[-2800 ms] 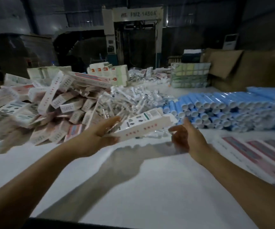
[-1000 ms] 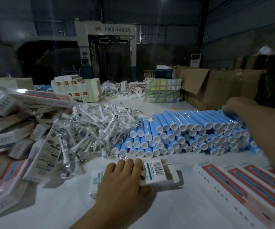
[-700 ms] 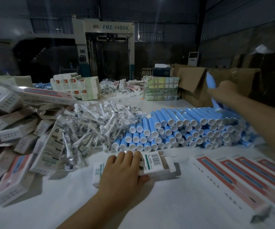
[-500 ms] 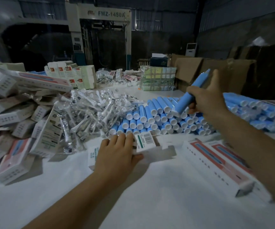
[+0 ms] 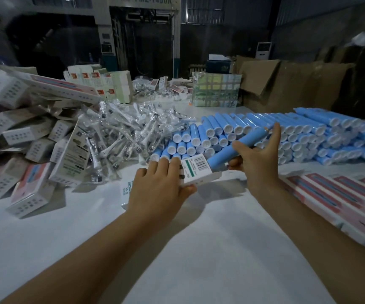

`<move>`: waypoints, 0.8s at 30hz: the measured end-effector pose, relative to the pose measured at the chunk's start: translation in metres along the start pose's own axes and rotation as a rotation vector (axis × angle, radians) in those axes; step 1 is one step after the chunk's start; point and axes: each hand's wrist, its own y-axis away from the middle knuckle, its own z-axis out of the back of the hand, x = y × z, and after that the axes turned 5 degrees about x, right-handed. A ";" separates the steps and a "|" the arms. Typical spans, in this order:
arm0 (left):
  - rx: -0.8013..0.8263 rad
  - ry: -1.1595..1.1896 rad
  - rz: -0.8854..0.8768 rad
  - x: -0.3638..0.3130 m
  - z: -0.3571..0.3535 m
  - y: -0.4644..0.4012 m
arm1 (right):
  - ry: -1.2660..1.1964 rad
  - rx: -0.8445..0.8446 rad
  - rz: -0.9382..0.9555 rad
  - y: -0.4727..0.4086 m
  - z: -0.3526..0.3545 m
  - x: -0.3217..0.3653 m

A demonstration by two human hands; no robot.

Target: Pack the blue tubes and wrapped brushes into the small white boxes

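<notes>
My left hand (image 5: 159, 189) presses down on a small white box (image 5: 199, 170) with a barcode label, lying on the white table (image 5: 199, 249). My right hand (image 5: 258, 159) grips a blue tube (image 5: 236, 148) tilted down to the left, its lower end at the box's open right end. Behind them lies a long stack of blue tubes (image 5: 286, 132) with white caps. To its left is a heap of wrapped brushes (image 5: 124, 132) in clear plastic.
A pile of small white boxes (image 5: 23, 132) covers the left side. Flat red-and-white cartons (image 5: 335, 198) lie at the right edge. Stacked packs (image 5: 216, 88), brown cardboard boxes (image 5: 286, 84) and a large machine (image 5: 142, 36) stand at the back.
My right hand lifted one blue tube off the stack and brought it down and left to the box's open end. My left hand stayed pressed on the box.
</notes>
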 end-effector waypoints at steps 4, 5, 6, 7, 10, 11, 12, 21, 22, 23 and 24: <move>-0.006 0.032 0.011 -0.001 0.001 -0.001 | 0.033 0.009 -0.053 0.014 -0.004 -0.007; -0.003 0.039 0.015 -0.001 0.002 -0.001 | 0.054 0.016 -0.042 0.018 -0.006 -0.010; 0.004 0.044 0.020 -0.002 0.003 0.000 | 0.090 0.028 -0.028 0.021 -0.008 -0.014; 0.013 0.042 0.023 -0.002 0.004 0.001 | 0.131 0.037 -0.029 0.024 -0.009 -0.016; 0.056 0.013 0.024 -0.001 0.006 0.002 | 0.156 -0.018 -0.060 0.027 -0.009 -0.016; 0.076 0.009 0.015 0.000 0.006 0.003 | 0.118 -0.050 -0.080 0.026 -0.007 -0.014; 0.092 0.011 -0.001 -0.001 0.006 0.005 | 0.077 -0.071 -0.097 0.023 -0.005 -0.012; 0.154 0.070 -0.165 -0.024 0.017 0.021 | 0.407 0.308 -0.008 -0.011 -0.035 0.010; 0.150 0.084 -0.178 -0.026 0.017 0.022 | 0.519 0.425 0.035 -0.014 -0.046 0.010; 0.143 0.084 -0.189 -0.027 0.017 0.022 | 0.642 0.539 0.077 -0.016 -0.058 0.011; 0.138 0.073 -0.197 -0.028 0.017 0.021 | 0.770 0.641 0.122 -0.018 -0.070 0.010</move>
